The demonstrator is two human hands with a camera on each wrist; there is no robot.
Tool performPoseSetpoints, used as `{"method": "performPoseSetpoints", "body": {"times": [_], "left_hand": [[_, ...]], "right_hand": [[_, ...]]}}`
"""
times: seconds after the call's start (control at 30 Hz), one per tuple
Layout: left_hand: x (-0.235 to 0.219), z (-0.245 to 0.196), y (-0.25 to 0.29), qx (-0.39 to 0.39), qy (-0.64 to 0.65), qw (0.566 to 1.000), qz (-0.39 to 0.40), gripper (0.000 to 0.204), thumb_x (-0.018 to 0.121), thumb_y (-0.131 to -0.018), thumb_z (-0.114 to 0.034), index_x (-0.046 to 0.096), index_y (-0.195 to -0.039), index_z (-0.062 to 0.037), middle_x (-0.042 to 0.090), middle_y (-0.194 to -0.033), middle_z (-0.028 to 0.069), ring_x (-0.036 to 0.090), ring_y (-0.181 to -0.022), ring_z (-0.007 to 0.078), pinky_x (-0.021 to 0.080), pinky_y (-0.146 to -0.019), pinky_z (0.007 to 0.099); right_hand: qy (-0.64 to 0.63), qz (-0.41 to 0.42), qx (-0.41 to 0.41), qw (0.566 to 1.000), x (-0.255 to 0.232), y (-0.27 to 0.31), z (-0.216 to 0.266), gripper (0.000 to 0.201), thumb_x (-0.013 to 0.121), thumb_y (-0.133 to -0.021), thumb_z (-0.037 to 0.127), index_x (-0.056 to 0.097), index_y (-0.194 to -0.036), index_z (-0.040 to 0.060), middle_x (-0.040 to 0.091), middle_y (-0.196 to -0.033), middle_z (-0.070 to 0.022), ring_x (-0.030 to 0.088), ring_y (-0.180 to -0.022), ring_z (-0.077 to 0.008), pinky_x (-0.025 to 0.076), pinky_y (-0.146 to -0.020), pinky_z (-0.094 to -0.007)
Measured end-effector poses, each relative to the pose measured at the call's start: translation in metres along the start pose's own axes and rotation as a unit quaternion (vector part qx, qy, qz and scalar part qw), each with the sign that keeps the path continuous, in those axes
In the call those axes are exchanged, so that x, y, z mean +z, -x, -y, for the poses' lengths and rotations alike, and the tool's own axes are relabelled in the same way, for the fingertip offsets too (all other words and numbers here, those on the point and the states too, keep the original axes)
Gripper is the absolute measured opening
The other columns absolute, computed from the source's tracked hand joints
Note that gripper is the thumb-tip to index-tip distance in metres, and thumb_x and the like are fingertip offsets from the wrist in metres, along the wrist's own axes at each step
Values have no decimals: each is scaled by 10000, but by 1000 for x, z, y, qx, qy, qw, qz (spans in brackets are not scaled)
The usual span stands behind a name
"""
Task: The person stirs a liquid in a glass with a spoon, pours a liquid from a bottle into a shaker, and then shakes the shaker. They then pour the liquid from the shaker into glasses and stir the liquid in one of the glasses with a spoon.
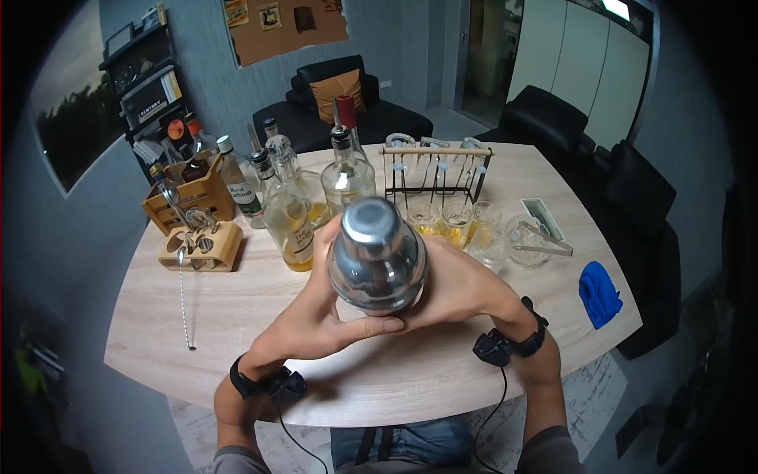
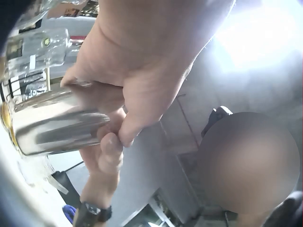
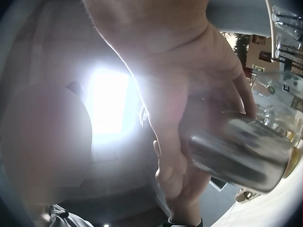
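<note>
A polished metal shaker (image 1: 377,257), domed and rounded on top, is gripped between the curled left hand (image 1: 312,320) and right hand (image 1: 462,284) over the near middle of a pale wood-grain desk (image 1: 426,363). Clear glass bottles (image 1: 288,217) are seen beyond; a crumpled blue cloth (image 1: 600,295) is placed at right.

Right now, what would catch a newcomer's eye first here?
Likely the shiny metal shaker, gripped between the left hand and right hand above the table's middle. Next, the bright blue cloth near the table's right edge, then the bottles clustered behind the shaker, toward the left.
</note>
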State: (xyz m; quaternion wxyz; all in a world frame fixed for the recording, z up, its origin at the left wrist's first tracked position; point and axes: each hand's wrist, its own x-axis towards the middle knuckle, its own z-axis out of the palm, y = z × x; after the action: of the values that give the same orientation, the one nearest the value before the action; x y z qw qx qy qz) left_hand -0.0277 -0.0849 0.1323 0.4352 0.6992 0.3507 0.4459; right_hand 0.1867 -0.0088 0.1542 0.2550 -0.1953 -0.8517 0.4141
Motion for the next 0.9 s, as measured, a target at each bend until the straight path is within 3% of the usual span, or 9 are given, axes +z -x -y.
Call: {"method": "performPoseSetpoints", "body": {"times": [0.13,0.27,0.33,0.4,0.53,0.67,0.8,0.87,0.9], "left_hand": [[-9,4,2,-5,-92,996,18,1263,912,-753,-275,-14,-1570,-11,221,-1548,171,241,-1488,317,229,-1232,441],[-1,-12,-1,-37,61,997,0,1275,917,-746,-282,-17,-1570,-11,197,-1561,179,226,-1493,306,235,-1229,446],[-4,-6,0,-21,41,999,-2,1257,910,-757,-287,-8,-1570,-10,198,-1560,179,229,-1492,301,243,-1228,449],[-8,1,-1,30,-112,993,14,1234,902,-767,-279,6,-1570,-8,209,-1554,178,234,-1491,297,242,-1229,451],[-10,4,1,36,-125,991,26,1246,912,-755,-299,16,-1570,-7,232,-1534,175,238,-1486,292,230,-1232,452],[-12,0,-4,-25,-11,999,32,1250,915,-750,-303,19,-1569,-8,237,-1531,175,238,-1486,296,229,-1233,452],[-10,4,-4,10,-75,997,25,1235,913,-752,-289,28,-1568,-11,236,-1537,183,242,-1486,307,222,-1234,453],[-5,6,-2,158,-180,971,18,1240,916,-747,-289,30,-1569,-13,232,-1540,197,252,-1483,321,224,-1233,448],[-2,6,-1,170,-147,974,16,1233,914,-751,-274,31,-1572,-15,233,-1540,207,255,-1482,330,229,-1230,451]], "right_hand": [[-6,-21,-37,999,3,-2,-3,1047,937,-559,288,445,-1424,-38,637,-1288,-207,643,-1165,-290,485,-1053,-388],[-30,25,57,998,2,-1,7,1112,959,-547,259,401,-1470,-12,626,-1313,-204,627,-1203,-310,472,-1076,-400],[2,7,36,999,2,0,7,1103,955,-551,270,406,-1469,1,627,-1312,-206,628,-1205,-313,477,-1069,-400],[2,-14,5,1000,3,-1,-3,1085,943,-559,298,418,-1459,-5,626,-1310,-214,634,-1195,-313,481,-1063,-401],[22,-17,-12,1000,0,0,0,1069,931,-568,331,430,-1448,-13,621,-1310,-226,639,-1186,-321,483,-1062,-398],[17,-2,57,998,3,0,8,1105,955,-554,270,398,-1469,-2,613,-1328,-214,625,-1207,-329,473,-1073,-397],[1,-24,0,1000,3,0,-6,1076,949,-562,309,425,-1446,-8,634,-1291,-215,642,-1176,-334,493,-1030,-403],[-3,-24,-38,999,2,0,-5,1057,940,-571,342,442,-1432,-15,644,-1268,-217,652,-1157,-334,502,-1010,-404],[14,-38,-60,997,2,0,-2,1031,933,-578,369,464,-1409,-21,652,-1253,-215,659,-1142,-331,508,-997,-401]]}}
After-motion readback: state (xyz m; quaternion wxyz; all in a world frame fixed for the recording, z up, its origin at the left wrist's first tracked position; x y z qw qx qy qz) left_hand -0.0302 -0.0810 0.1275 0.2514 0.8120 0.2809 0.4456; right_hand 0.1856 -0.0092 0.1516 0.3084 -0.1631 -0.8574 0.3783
